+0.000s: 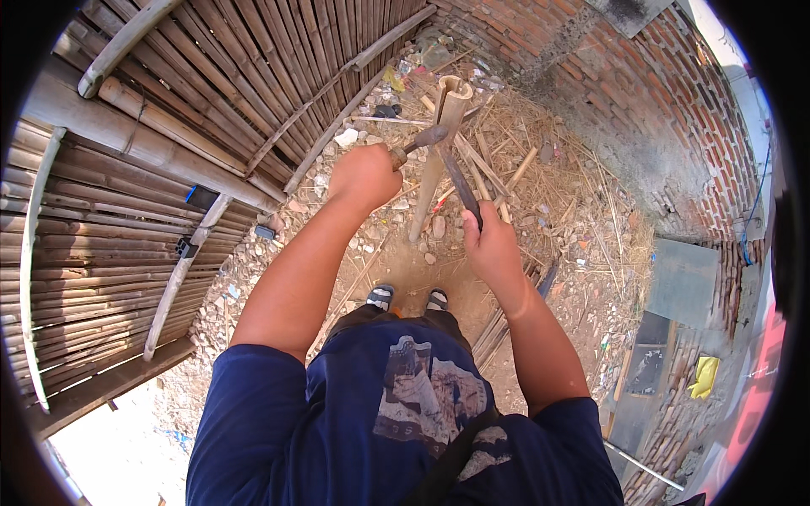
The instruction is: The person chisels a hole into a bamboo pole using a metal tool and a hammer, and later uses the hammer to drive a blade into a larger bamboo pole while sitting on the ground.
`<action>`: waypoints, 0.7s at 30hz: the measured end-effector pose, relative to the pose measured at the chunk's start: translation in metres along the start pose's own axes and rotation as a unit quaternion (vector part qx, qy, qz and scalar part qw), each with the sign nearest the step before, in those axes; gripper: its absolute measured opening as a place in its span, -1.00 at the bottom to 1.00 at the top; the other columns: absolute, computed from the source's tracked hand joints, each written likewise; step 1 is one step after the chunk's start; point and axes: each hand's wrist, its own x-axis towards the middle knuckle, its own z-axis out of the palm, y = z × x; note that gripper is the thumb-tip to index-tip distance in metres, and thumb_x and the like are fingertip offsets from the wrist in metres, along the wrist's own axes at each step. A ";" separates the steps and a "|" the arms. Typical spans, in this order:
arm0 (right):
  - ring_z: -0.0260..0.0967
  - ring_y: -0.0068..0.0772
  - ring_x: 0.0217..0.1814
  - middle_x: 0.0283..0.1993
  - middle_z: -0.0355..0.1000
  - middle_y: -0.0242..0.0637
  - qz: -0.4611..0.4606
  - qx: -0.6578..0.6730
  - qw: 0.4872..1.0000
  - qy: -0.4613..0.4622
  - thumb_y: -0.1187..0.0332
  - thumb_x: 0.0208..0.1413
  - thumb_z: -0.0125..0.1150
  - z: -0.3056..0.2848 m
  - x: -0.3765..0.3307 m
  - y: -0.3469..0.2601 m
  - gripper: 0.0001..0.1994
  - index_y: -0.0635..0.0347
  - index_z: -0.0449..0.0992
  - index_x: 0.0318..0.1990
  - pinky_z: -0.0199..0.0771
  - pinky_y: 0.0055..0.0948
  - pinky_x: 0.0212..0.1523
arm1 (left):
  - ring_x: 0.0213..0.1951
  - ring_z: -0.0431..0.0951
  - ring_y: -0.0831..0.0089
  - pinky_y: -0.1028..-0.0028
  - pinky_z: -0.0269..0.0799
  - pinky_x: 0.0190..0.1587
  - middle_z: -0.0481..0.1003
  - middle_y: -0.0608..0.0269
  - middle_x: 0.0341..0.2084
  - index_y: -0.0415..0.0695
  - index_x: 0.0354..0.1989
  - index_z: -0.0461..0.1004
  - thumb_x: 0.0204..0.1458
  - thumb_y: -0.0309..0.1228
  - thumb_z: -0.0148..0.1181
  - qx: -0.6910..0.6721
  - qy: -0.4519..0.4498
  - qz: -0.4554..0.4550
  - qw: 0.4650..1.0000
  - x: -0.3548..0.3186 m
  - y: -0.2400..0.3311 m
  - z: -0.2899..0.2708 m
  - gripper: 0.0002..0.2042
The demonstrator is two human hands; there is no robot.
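**A split bamboo pole stood at the centre of the yard**

The pole rose ahead of the person's sandalled feet, its hollow, split top uppermost and its lower end on or near the dirt. Standing it on end probably let the ground take any downward force.

The left hand was closed around a wooden-handled tool, seemingly a blade, set across the pole; a dark tip beyond the bamboo looked like its far end. That side grip kept the fingers off the pole. The right hand was wrapped around the dark handle of what looked like a hammer, its rounded head over the other tool, near the pole. (Exactly where the tools touched, the overlap hid.) Gripping low on that handle presumably gave swing and kept the knuckles clear.

Around the pole, loose bamboo sticks lay to the right, with rubble and straw beyond. A slatted bamboo wall closed off the left; a brick wall curved round the far side and right. The right arm had the wider room, while bare dirt separated the feet from the pole.
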 end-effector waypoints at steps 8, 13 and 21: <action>0.46 -0.20 -0.54 -0.52 0.43 -0.11 -0.052 0.092 0.985 0.140 0.21 0.45 0.10 -0.065 0.017 -0.043 -0.69 0.28 0.42 0.11 0.40 -0.25 -0.45 | -0.14 0.66 -0.07 0.04 0.56 -0.04 0.66 -0.12 -0.23 -0.21 -0.16 0.61 0.03 -0.17 0.28 -0.010 -0.002 -0.007 1.000 0.005 -0.010 0.000 -0.65; 0.51 -0.06 -0.48 -0.51 0.46 -0.03 0.026 -0.076 0.996 -0.046 0.21 0.44 0.11 -0.002 0.008 -0.003 -0.71 0.26 0.41 0.06 0.43 -0.19 -0.40 | -0.13 0.66 -0.09 0.04 0.56 -0.04 0.65 -0.14 -0.26 -0.21 -0.18 0.61 0.00 -0.17 0.30 -0.024 -0.008 -0.010 1.000 0.005 -0.002 0.005 -0.64; 0.54 0.18 -0.41 -0.44 0.53 0.03 -0.012 0.096 0.992 0.082 0.15 0.40 0.15 -0.065 0.024 -0.052 -0.70 0.24 0.44 -0.01 0.46 -0.06 -0.39 | -0.13 0.65 -0.10 0.04 0.55 -0.03 0.64 -0.16 -0.26 -0.22 -0.19 0.62 -0.03 -0.19 0.33 -0.053 -0.004 -0.010 0.999 0.004 -0.010 0.010 -0.65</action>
